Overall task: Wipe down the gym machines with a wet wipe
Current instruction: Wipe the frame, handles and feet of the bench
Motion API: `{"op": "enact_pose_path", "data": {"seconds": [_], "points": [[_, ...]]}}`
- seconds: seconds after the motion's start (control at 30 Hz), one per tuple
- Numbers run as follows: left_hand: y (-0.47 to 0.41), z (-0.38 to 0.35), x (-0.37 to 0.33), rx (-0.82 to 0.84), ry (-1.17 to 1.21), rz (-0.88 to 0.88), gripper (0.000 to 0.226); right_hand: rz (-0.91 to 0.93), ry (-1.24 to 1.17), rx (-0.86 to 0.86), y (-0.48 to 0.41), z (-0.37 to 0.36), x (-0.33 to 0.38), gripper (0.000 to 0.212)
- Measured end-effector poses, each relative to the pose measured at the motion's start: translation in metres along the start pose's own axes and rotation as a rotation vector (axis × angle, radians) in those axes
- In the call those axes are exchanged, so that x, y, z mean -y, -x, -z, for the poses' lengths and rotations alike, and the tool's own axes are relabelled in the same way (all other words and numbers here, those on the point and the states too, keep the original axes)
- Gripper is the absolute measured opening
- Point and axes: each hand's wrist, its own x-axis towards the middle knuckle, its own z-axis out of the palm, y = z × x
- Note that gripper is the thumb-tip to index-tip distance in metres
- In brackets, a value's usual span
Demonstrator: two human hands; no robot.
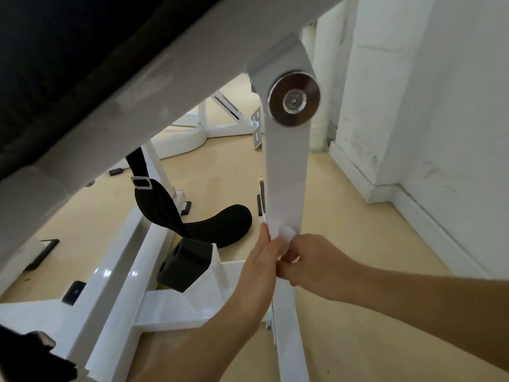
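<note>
A white gym machine fills the view. Its upright white arm [285, 172] hangs from a round steel pivot disc [294, 99] under a slanted white beam [154, 86]. A small white wet wipe [286, 233] is pressed against the lower part of that arm. My right hand [311, 260] is closed on the wipe from the right side. My left hand [261, 268] lies against the arm's left edge, fingers stretched up along it and touching the wipe. Whether the left hand also grips the wipe is hard to tell.
A black padded seat edge [55, 64] sits top left. Below are a black strap with a buckle [154, 199], a black curved pad [220, 224], a black rubber block [184, 260] and white base rails [115, 288]. Beige floor and a white wall [440, 106] lie to the right.
</note>
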Motion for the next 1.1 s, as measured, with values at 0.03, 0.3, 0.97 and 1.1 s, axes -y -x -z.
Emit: {"op": "enact_pose_path", "data": {"seconds": [0.03, 0.3, 0.97, 1.1], "points": [[0.003, 0.002, 0.002, 0.022, -0.007, -0.006, 0.036, 0.031, -0.021, -0.005, 0.002, 0.001, 0.003, 0.018], [0.024, 0.008, -0.005, -0.045, -0.190, -0.130, 0.029, 0.006, -0.467, -0.192, 0.003, -0.009, -0.015, 0.023], [-0.024, -0.005, 0.020, -0.459, -0.475, -0.159, 0.039, 0.165, -0.588, -0.456, -0.008, -0.059, -0.035, 0.045], [-0.019, 0.000, -0.009, -0.390, -0.414, -0.185, 0.036, 0.193, -0.559, -0.459, -0.015, -0.051, -0.028, 0.068]]}}
